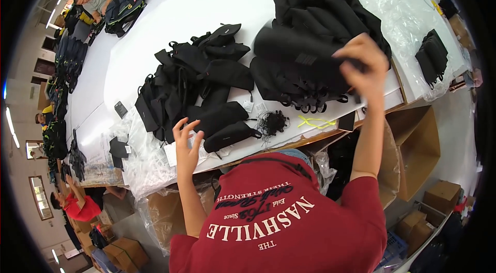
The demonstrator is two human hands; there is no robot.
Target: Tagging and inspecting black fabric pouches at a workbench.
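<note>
My right hand [366,64] grips the edge of a black fabric pouch [297,48], which is smeared by motion and tilts over a large stack of similar black pouches [330,12]. Black loops hang from the stack's near side. My left hand [186,144] is held up with its fingers apart and nothing in it. Beside it, at the front of a loose pile of black pouches [194,74], lies a single rounded pouch [230,137]. A tangle of thin black cords [273,123] sits between the pile and the stack.
The white table [201,2] carries clear plastic wrap [150,151], a yellow-green cord [315,122] and a small dark flat object [346,121]. More pouches [432,56] lie far right. Open cardboard boxes [416,149] stand by the near edge. Other people work at the left.
</note>
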